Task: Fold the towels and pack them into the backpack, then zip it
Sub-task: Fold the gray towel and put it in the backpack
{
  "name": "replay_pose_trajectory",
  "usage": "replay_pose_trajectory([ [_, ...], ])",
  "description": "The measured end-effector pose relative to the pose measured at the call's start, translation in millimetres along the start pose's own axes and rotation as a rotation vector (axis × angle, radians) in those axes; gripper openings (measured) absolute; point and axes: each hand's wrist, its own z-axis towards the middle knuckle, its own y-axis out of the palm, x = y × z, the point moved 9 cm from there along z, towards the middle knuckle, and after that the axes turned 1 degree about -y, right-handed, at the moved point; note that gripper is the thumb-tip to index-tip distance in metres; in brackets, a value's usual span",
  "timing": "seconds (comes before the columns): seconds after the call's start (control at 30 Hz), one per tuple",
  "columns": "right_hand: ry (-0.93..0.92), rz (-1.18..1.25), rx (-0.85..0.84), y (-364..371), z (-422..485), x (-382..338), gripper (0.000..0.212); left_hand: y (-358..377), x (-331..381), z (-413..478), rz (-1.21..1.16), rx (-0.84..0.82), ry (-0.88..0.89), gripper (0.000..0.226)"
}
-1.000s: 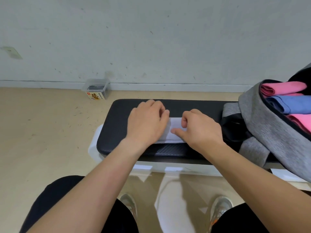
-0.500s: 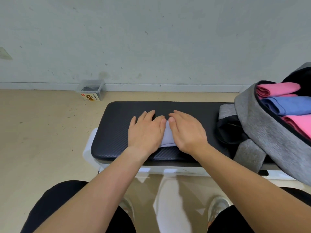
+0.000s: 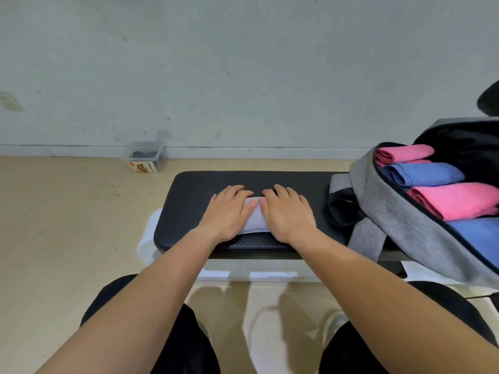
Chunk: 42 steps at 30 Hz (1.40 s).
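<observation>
A small folded white towel (image 3: 255,220) lies on the black padded bench (image 3: 189,201). My left hand (image 3: 228,211) and my right hand (image 3: 286,211) both rest flat on it, palms down, fingers together, and cover most of it. Only a white strip shows between them. At the right stands an open grey backpack (image 3: 391,209) tilted toward me. Inside it lie folded towels in a row: a pink towel (image 3: 405,153), a blue towel (image 3: 424,174), a second pink towel (image 3: 456,199) and a blue one (image 3: 478,238) at the near end.
The bench has a white frame (image 3: 147,238) and stands on a beige floor near a grey wall. A small clear plastic box (image 3: 143,159) sits on the floor by the wall. The backpack's grey straps (image 3: 367,238) hang over the bench's right end. My knees are below.
My right hand, curled on the towel's right end a second ago, has flattened. Both hands now press side by side on the towel, which looks narrower.
</observation>
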Motion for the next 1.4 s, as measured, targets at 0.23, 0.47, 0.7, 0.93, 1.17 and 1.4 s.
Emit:
replay_pose_trajectory([
  [0.23,-0.091,0.147,-0.239,-13,-22,6,0.051,-20,11,-28,0.055,-0.023,0.026,0.048],
  [0.47,-0.16,0.162,-0.302,-53,-49,19,0.055,-45,47,-30,-0.143,-0.145,0.048,0.041],
  [0.7,-0.18,0.297,-0.107,-126,-64,63,0.042,-86,133,-24,-0.377,0.034,0.22,0.051],
  [0.93,-0.054,0.366,-0.094,-163,-78,123,0.038,-87,177,-9,-0.661,0.028,0.223,0.054],
  [1.17,0.014,0.403,0.098,-212,-90,172,0.044,-90,242,21,-0.821,0.083,0.221,0.056],
  [1.4,0.203,0.447,0.215,-219,-87,248,0.055,-57,283,61,-0.774,0.07,0.2,0.04],
])
